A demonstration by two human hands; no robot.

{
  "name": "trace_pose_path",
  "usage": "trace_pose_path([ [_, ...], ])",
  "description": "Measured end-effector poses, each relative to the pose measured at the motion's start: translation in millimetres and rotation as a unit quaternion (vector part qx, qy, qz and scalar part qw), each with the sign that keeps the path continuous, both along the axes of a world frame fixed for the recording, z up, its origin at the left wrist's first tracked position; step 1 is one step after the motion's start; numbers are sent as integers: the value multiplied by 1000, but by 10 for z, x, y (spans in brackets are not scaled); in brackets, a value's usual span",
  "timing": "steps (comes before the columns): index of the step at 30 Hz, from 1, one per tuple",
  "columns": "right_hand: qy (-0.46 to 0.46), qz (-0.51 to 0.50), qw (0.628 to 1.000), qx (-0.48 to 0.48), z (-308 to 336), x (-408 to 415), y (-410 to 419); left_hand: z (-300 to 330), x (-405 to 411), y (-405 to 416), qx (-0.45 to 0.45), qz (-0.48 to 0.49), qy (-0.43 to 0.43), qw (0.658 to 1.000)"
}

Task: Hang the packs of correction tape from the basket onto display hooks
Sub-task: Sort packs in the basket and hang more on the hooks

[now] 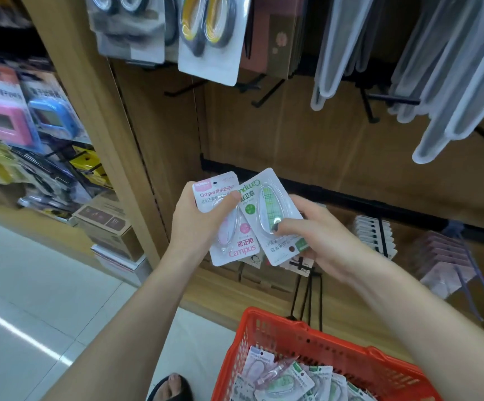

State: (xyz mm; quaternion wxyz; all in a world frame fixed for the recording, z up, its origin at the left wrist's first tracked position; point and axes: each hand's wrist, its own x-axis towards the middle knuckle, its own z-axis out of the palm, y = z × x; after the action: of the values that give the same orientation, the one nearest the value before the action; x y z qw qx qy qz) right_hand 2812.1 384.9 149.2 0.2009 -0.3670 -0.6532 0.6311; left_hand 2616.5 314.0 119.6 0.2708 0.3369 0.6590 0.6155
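The red plastic mesh basket (269,337) is cut off by the lower frame edge; only its far rim and part of its load show. The blister packs of correction tape lying inside it (290,380) overlap one another, so their number cannot be determined. Goods on the left-hand shelves are blurred, and the print on them is unreadable. The scissor packs (206,39) at the top are cut off by the upper edge.

The left hand (197,227) grips a pink-printed white correction tape pack (229,227), thumb curled across its front and fingers behind it; the pack stands upright, its hang hole at the top. The right hand (319,235) pinches a green-printed white correction tape pack (272,209), thumb pressed on the clear blister; this pack is held upside down, and its lower corner is hidden by the palm. The two packs overlap at their inner edges, the green one in front. Both are held above the basket, before the wooden display panel (292,134), below bare black metal hooks (266,94).
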Motion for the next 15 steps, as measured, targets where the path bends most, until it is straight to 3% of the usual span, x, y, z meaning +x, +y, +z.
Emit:
trace_pose_path([
  [3,-66,0,994,92,107,28,32,-17,-69,-14,7,54,-1,999],
  [7,-187,-35,943,272,318,7,78,8,-149,-70,6,94,19,995],
  [10,-150,-59,936,314,463,-47,67,31,-156,-92,6,93,50,994],
  [15,19,-152,965,215,486,-232,2,32,-141,-96,6,56,70,996],
])
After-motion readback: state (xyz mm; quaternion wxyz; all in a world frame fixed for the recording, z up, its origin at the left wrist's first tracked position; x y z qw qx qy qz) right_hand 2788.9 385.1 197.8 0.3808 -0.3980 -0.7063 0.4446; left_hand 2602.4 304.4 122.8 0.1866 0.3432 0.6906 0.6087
